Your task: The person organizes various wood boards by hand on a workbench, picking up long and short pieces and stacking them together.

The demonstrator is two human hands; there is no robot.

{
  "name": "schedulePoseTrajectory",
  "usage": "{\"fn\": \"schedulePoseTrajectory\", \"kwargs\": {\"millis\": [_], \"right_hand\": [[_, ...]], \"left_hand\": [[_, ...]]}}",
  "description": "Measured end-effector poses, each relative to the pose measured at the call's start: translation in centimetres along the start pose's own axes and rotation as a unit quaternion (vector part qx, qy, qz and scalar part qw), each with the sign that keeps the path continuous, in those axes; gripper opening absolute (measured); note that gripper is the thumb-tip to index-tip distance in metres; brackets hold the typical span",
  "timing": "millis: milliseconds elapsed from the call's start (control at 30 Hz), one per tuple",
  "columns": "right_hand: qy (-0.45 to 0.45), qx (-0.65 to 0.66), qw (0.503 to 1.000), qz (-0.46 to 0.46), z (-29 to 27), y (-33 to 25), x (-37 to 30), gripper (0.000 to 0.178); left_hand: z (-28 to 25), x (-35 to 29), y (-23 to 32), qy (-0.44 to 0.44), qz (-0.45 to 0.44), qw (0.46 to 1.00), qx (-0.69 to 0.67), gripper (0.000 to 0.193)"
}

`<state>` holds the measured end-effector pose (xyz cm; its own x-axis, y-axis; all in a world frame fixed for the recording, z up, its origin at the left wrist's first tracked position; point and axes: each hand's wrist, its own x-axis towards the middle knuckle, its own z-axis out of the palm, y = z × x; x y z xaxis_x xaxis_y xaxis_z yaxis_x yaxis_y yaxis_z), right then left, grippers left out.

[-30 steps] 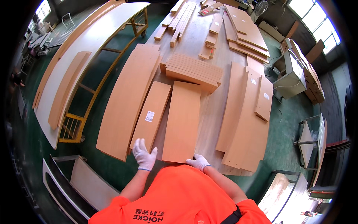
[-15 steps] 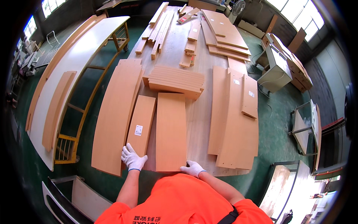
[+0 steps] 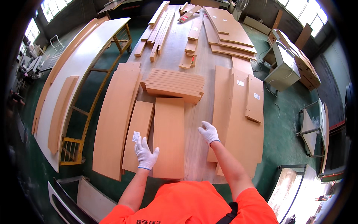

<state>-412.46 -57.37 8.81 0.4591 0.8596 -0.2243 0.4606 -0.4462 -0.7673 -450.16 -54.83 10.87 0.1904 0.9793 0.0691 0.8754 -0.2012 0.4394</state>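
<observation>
My left hand (image 3: 146,154), in a white knit glove, has its fingers apart over the near part of a narrow wood-coloured panel (image 3: 140,119) with a white label. Whether it touches the panel, I cannot tell. To its right lies a wider plain panel (image 3: 169,136), pointing away from me. My right hand (image 3: 209,133), gloved too, is held over the bare strip of table between that plain panel and the right-hand panel stack (image 3: 238,145). Its fingers are parted, with nothing between them. A row of boards on edge (image 3: 174,83) sits at the plain panel's far end.
Long panels (image 3: 113,123) lie along the table's left side. Narrow strips (image 3: 160,33) and stacked wide panels (image 3: 231,30) cover the table's far end. Left of the table stands a yellow-framed cart (image 3: 80,149) with a white top. A grey cabinet (image 3: 283,67) stands at the right.
My right hand has left the plain panel's near end and moved up and forward, right of it. My left hand has shifted right, its fingers off the labelled panel's left edge. The view has shifted slightly.
</observation>
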Motion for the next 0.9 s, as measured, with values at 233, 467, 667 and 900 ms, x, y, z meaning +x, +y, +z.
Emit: {"fn": "schedulePoseTrajectory", "kwargs": {"millis": [233,467,667,900], "right_hand": [[0.1,-0.201,0.964,-0.142,-1.9,-6.2,10.4,0.051],[0.101,-0.287,0.93,-0.206,0.2,-7.1,14.7,0.05],[0.127,-0.247,0.949,-0.149,0.1,-3.7,15.5,0.058],[0.138,-0.187,0.965,-0.124,-1.7,-4.2,15.2,0.051]], "left_hand": [[2.5,11.1,4.7,0.042,0.022,0.988,-0.145,0.087],[7.5,35.2,-4.4,0.054,-0.122,0.92,-0.368,0.081],[10.6,38.0,0.1,0.009,-0.126,0.937,-0.326,0.073],[10.6,34.2,4.6,0.052,-0.107,0.951,-0.285,0.071]]}}
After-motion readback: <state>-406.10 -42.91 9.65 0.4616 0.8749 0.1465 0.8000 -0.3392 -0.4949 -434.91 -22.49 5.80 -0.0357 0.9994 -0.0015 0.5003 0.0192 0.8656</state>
